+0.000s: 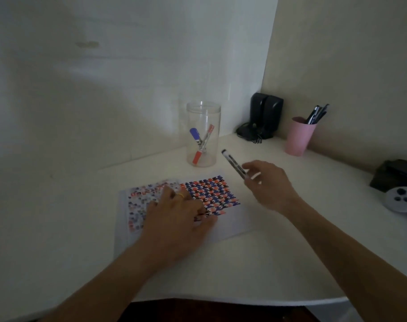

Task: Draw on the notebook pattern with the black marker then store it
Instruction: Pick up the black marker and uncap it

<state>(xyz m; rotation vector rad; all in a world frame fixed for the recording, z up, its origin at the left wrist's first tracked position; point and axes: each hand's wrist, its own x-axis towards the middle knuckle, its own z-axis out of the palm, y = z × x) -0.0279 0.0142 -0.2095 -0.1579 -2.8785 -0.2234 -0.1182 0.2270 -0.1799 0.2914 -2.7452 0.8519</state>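
Note:
An open notebook [230, 219] lies flat on the white desk, its pages filled with a red, blue and black pattern. My left hand [177, 212] rests flat on it, fingers spread, a yellow ring on one finger. My right hand [265, 184] hovers just right of the notebook's far corner and holds the black marker [232, 164], which points up and left toward a clear plastic jar [203, 133]. The jar stands behind the notebook and holds a blue marker [195, 135] and a red marker [203, 144].
A pink cup [299, 138] with dark pens stands at the back right. Two black speakers [265, 115] sit in the corner. A dark box [397, 176] and a white game controller [402, 201] lie at the right edge. The desk's front edge [221, 299] curves below my arms.

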